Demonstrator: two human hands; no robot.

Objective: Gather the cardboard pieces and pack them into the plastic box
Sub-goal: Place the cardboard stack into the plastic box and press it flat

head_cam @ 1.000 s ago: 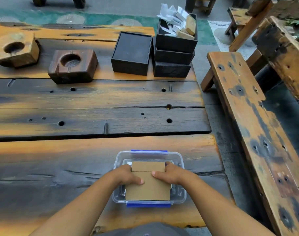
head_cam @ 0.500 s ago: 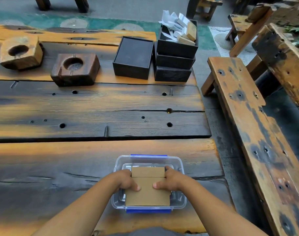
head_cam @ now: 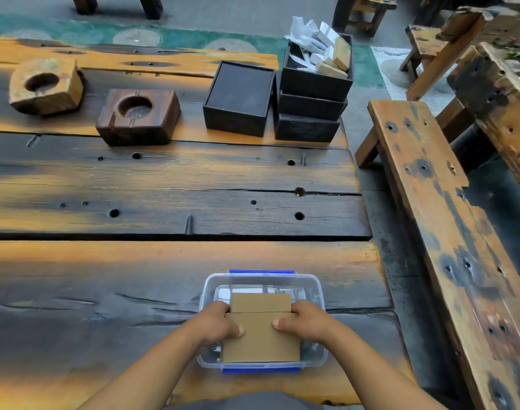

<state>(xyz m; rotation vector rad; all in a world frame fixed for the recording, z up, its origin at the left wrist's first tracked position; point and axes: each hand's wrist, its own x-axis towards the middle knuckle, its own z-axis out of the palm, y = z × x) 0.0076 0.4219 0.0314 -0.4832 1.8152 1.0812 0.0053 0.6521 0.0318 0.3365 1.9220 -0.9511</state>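
Flat brown cardboard pieces (head_cam: 260,335) clamped between left hand (head_cam: 217,324) and right hand (head_cam: 304,322), over clear rectangular plastic box (head_cam: 316,288), rough wooden table (head_cam: 164,187)

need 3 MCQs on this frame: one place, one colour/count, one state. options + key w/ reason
1. Where does the plastic box sit?
A. near edge of the table
B. on the bench
C. on the floor

2. What colour are the box's clips?
A. red
B. blue
C. green

3. What are the hands doing?
A. resting apart on the table
B. lifting a black box
C. both gripping the cardboard pieces

Key: 1 A, the box stands on the nearest plank by the person. 2 B, blue strips show on the far and near rims. 3 C, the left hand and right hand clasp opposite sides of the cardboard over the box.
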